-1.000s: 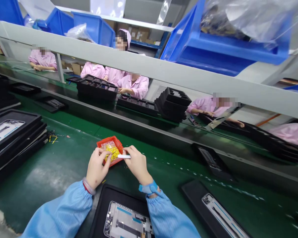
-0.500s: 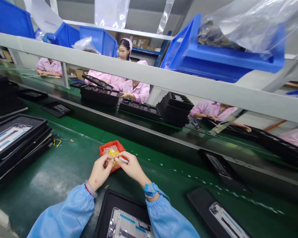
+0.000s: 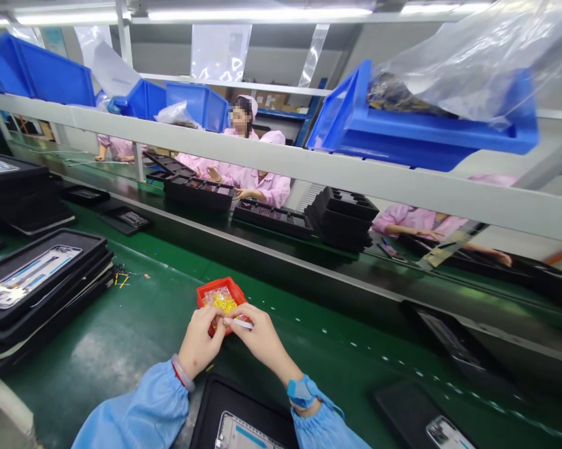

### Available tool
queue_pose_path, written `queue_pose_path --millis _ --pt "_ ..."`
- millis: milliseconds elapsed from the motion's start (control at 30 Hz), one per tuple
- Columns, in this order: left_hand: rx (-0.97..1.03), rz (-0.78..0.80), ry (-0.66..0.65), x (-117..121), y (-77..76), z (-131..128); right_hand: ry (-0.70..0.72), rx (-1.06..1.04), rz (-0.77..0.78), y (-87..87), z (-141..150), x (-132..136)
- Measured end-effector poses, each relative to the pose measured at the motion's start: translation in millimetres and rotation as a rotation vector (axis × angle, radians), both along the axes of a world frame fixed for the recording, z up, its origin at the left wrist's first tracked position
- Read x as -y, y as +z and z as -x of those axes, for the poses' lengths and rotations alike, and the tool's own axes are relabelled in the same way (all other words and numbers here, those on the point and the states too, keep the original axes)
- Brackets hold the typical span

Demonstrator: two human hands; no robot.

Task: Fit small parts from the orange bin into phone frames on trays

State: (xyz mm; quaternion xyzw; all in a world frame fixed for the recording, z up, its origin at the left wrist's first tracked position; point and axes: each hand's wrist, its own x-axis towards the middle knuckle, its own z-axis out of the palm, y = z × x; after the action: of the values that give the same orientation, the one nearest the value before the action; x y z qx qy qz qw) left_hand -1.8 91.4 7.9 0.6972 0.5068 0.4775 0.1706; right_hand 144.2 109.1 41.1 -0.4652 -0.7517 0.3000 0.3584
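Left hand (image 3: 201, 343) curled against a clear bag (image 3: 219, 301) of yellow bits in a red tray (image 3: 214, 285), hold unclear; right hand (image 3: 262, 333) pinching a white strip (image 3: 243, 323) at the tray's edge. Black trays (image 3: 37, 274) stacked left on the green table (image 3: 98, 337), another tray (image 3: 243, 399) just below the wrists; grey rail (image 3: 281, 163) beyond.

Parts tray (image 3: 222, 289) on conveyor belt (image 3: 98, 340) (tray stack (image 3: 51, 240) to its left).
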Motion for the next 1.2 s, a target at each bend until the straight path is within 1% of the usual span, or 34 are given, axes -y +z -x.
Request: queue_pose_path --millis 100,200,300,367,467,533,733,800,867,933,1000,1067,1133,1167,1200 --pt "-0.042 -0.046 -0.007 0 -2.1 0 0.015 -0.044 0.045 -1.3 2 3" --pt "-0.096 -0.105 0.015 -1 -6.3 1 -0.009 -0.07 0.035 -2.8 2 4" --pt "-0.108 -0.122 0.072 -8 -11.3 6 -0.094 -0.145 -0.009 -1.8 -1 4" --pt "-0.118 -0.129 0.119 -14 -13.8 11 -0.182 -0.248 0.004 0.9 -4 4" --pt "-0.16 -0.138 0.147 -23 -15.3 17 -0.311 -0.432 0.157 6.5 -8 5" --pt "-0.201 -0.142 0.138 -27 -15.3 18 -0.36 -0.514 0.249 9.6 -11 7" --pt "-0.269 -0.171 0.099 -25 -14.1 12 -0.394 -0.606 0.367 12.1 -16 20" --pt "-0.271 -0.185 0.118 -24 -12.0 11 -0.389 -0.636 0.393 12.2 -18 25" --pt "-0.249 -0.188 0.166 -23 -7.7 11 -0.38 -0.67 0.411 12.7 -20 31" --pt "-0.177 -0.162 0.194 -18 -1.2 9 -0.367 -0.708 0.432 13.4 -22 37" --pt "-0.03 -0.083 0.137 -8 6.9 3 -0.349 -0.742 0.458 14.2 -23 44" --pt "0.199 0.071 -0.008 8 15.6 -7 -0.333 -0.764 0.478 14.3 -24 52" --pt "0.482 0.297 -0.186 26 23.4 -19 -0.323 -0.78 0.495 12.5 -24 61" --pt "0.615 0.409 -0.249 35 26.5 -25 -0.322 -0.784 0.503 10.8 -23 66" --pt "0.73 0.498 -0.275 43 29.2 -32 -0.322 -0.784 0.511 8.4 -23 71"
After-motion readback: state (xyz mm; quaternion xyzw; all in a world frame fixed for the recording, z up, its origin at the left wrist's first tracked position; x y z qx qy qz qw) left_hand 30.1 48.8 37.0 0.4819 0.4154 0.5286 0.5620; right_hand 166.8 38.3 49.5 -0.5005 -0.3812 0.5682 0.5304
